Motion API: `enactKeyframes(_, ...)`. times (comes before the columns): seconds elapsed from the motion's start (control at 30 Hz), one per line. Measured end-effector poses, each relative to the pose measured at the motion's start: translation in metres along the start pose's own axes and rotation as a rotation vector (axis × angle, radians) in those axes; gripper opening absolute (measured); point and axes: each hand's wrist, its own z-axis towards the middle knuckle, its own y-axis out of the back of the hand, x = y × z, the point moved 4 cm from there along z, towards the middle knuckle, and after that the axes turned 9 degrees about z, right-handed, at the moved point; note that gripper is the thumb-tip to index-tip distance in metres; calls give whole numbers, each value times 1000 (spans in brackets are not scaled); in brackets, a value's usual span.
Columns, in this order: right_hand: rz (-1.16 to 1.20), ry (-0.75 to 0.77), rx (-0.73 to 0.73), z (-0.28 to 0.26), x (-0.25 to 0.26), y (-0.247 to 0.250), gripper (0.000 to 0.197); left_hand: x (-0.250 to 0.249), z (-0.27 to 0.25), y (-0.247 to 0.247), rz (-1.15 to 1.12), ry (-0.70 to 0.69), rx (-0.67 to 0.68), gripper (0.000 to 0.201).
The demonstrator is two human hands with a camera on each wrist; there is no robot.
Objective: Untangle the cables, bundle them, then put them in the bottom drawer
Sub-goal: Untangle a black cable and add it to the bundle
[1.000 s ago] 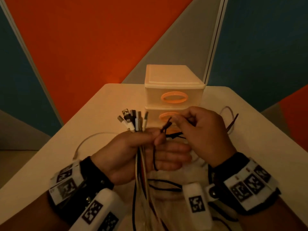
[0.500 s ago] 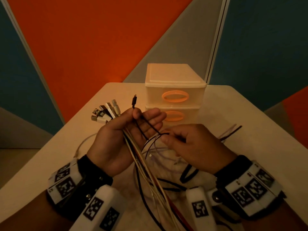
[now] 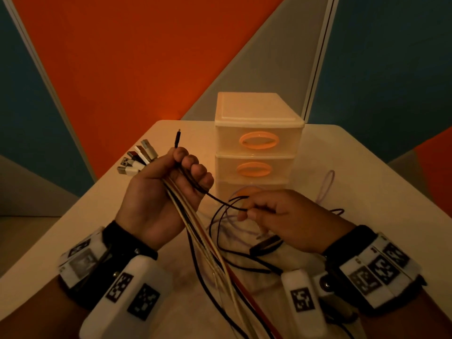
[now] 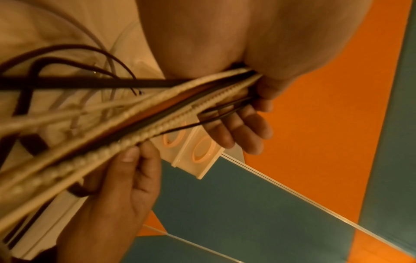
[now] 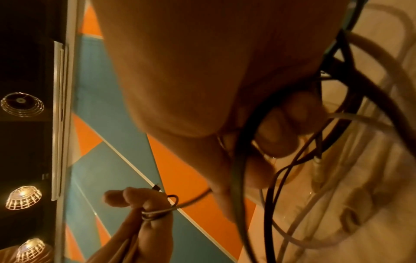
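My left hand is raised and grips a bundle of cables, white, black and red, whose USB plugs fan out above the fist; the left wrist view shows the same cable bundle running through the curled fingers. A thin black cable with its small plug standing up runs from that fist to my right hand, which pinches it lower down. Loose cables lie tangled on the table under my right hand. The three-drawer unit stands behind; my right hand hides most of its bottom drawer.
The white table ends in edges on the left and right. A purple cable loop lies right of the drawer unit. Orange, teal and grey wall panels stand behind. Lamps show in the right wrist view.
My left hand has closed its fingers round the bundle and the black cable. My right hand has slid down and right along the black cable, drawing it out.
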Motion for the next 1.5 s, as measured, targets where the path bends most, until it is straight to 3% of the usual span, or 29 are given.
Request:
enactKeyframes(0.1,-70,-117,-11,0,-7,5,22,1,0,1,-23,43,31,23)
enactKeyframes(0.23,-167,-80,-162,2,-9,13,32,3,0,3,-49,93,81,25)
enactKeyframes(0.4,119,-208,17,0,-17,14,16,0,-1,5,-69,131,157,31)
enactKeyframes(0.53,-147,-262,-177,-2,-26,33,33,5,-3,1,-94,178,206,28)
enactKeyframes(0.6,-145,-238,-241,0,-24,32,36,7,-5,-2,-107,217,252,25)
enactKeyframes(0.73,-44,-300,-173,0,-27,35,25,9,-12,-12,-53,300,370,24)
enactKeyframes(0.77,-100,-294,-225,-1,-24,42,26,11,-14,-14,-38,322,400,24)
enactKeyframes(0.9,-323,-224,-661,-9,-10,58,62,24,-17,-15,49,400,452,27)
enactKeyframes(1.03,-24,19,-755,-4,7,40,37,35,-19,-10,196,436,483,23)
enactKeyframes(1.1,143,182,-717,-5,24,30,24,37,-20,-14,173,494,446,22)
enactKeyframes(1.17,259,244,-577,-7,35,16,22,38,-18,-13,122,511,402,22)
enactKeyframes(1.37,527,295,-345,-9,45,1,21,31,-6,-8,40,280,288,22)
enactKeyframes(1.5,400,172,-205,-8,42,-10,15,18,-1,-4,-47,155,156,32)
